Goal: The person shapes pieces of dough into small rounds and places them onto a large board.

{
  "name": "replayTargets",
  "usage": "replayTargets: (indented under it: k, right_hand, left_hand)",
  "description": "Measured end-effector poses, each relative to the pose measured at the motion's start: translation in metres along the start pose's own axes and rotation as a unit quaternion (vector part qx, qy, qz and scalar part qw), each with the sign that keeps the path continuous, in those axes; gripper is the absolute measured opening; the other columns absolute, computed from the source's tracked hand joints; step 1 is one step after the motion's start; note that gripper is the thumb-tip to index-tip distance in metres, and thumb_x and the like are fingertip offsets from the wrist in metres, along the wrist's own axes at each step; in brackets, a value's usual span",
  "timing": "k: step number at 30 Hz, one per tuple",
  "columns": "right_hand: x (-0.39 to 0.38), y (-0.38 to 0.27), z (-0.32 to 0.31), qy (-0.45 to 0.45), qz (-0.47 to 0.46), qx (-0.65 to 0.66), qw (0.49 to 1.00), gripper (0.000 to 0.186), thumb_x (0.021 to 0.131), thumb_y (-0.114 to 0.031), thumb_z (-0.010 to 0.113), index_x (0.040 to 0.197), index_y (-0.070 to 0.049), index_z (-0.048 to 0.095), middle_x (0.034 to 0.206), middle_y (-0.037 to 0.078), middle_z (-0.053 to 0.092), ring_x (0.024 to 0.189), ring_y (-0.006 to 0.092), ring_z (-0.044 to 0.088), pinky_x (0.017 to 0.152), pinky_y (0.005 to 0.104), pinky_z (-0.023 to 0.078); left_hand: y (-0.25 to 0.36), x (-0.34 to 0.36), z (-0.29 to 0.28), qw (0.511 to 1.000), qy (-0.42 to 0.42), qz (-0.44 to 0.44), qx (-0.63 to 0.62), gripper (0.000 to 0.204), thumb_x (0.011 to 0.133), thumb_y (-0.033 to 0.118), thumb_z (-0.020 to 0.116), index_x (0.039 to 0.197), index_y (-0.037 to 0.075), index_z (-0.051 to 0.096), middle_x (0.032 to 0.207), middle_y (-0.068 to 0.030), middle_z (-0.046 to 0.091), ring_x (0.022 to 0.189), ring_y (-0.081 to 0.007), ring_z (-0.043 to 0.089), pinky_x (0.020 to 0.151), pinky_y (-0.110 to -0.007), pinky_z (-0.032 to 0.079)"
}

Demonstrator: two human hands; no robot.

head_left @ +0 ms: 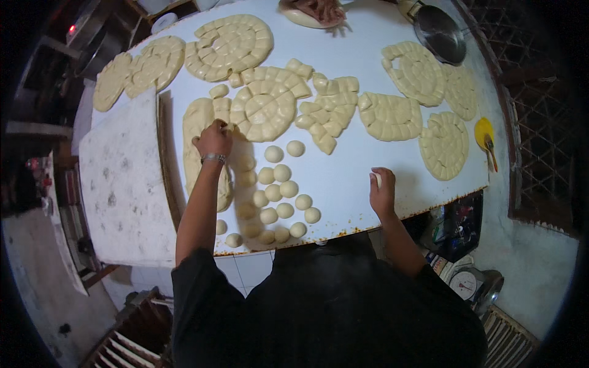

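Observation:
My left hand bends palm-down over the right edge of a long slab of pale dough. Its fingertips touch the dough beside a strip of cut pieces; whatever is under the palm is hidden. My right hand is held over the right part of the white table, fingers curled round a small piece of dough that shows by the thumb. Between the hands lie several round dough balls, mostly in loose rows toward the near edge. Beyond them is a scored dough spiral.
More scored dough rounds lie along the far side and right. A white-topped board stands at left. At right are a yellow dish with a brush and a dark pan. Another person's hand is at the far edge.

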State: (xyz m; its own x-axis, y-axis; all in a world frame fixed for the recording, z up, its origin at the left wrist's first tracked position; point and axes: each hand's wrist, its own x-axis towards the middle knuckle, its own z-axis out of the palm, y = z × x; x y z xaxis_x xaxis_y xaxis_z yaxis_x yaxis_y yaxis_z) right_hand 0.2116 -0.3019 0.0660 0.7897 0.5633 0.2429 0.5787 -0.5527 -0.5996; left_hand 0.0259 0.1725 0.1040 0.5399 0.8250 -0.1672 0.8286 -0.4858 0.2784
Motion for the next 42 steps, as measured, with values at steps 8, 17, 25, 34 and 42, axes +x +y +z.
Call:
replayTargets:
  k: [8, 17, 25, 34, 42]
  right_hand:
    - [-0.007, 0.094, -0.029, 0.025, -0.002, -0.066, 0.998, 0.030, 0.088, -0.021, 0.084, 0.108, -0.009, 0.066, 0.118, 0.011, 0.062, 0.121, 0.0358, 0.054, 0.107, 0.0539, 0.041]
    - [0.051, 0.130, -0.028, -0.064, -0.047, -0.058, 0.995, 0.025, 0.091, -0.029, 0.079, 0.103, -0.011, 0.066, 0.118, 0.009, 0.065, 0.120, 0.0370, 0.056, 0.099, 0.0537, 0.043]
    - [0.071, 0.170, -0.043, -0.087, -0.146, -0.015, 0.985, 0.019, 0.091, -0.025, 0.080, 0.101, -0.012, 0.070, 0.116, 0.008, 0.066, 0.117, 0.0332, 0.058, 0.104, 0.0504, 0.042]
    - [0.062, 0.184, -0.051, -0.109, -0.187, -0.067, 0.974, 0.021, 0.091, -0.018, 0.082, 0.108, -0.010, 0.075, 0.118, 0.010, 0.067, 0.121, 0.0345, 0.058, 0.107, 0.0517, 0.043]
    - [0.052, 0.156, -0.082, -0.301, -0.142, -0.035, 0.942, 0.047, 0.077, 0.004, 0.070, 0.124, -0.001, 0.065, 0.127, 0.017, 0.061, 0.124, 0.0391, 0.057, 0.111, 0.0498, 0.044]
  left_hand:
    - [0.189, -0.253, 0.077, 0.914, -0.097, 0.143, -0.368, 0.019, 0.090, 0.019, 0.060, 0.101, 0.003, 0.060, 0.097, -0.0143, 0.058, 0.089, -0.0304, 0.055, 0.083, -0.043, 0.045]
    - [0.295, -0.244, 0.208, 0.982, 0.084, 0.122, -0.116, 0.043, 0.091, 0.045, 0.077, 0.101, 0.004, 0.068, 0.115, -0.0211, 0.063, 0.111, -0.0440, 0.056, 0.093, -0.058, 0.042]
    - [0.251, -0.233, 0.201, 0.972, 0.074, 0.211, -0.067, 0.036, 0.085, 0.039, 0.084, 0.102, 0.010, 0.072, 0.109, -0.0144, 0.067, 0.105, -0.0393, 0.062, 0.088, -0.054, 0.048]
    - [0.243, -0.240, 0.197, 0.975, -0.062, 0.205, -0.064, 0.031, 0.088, 0.039, 0.083, 0.101, 0.012, 0.074, 0.119, -0.0110, 0.068, 0.113, -0.0363, 0.061, 0.092, -0.053, 0.049]
    - [0.228, -0.251, 0.219, 0.926, -0.012, 0.318, -0.203, 0.022, 0.093, 0.031, 0.077, 0.108, 0.015, 0.071, 0.117, -0.0074, 0.067, 0.121, -0.0310, 0.061, 0.100, -0.050, 0.048]
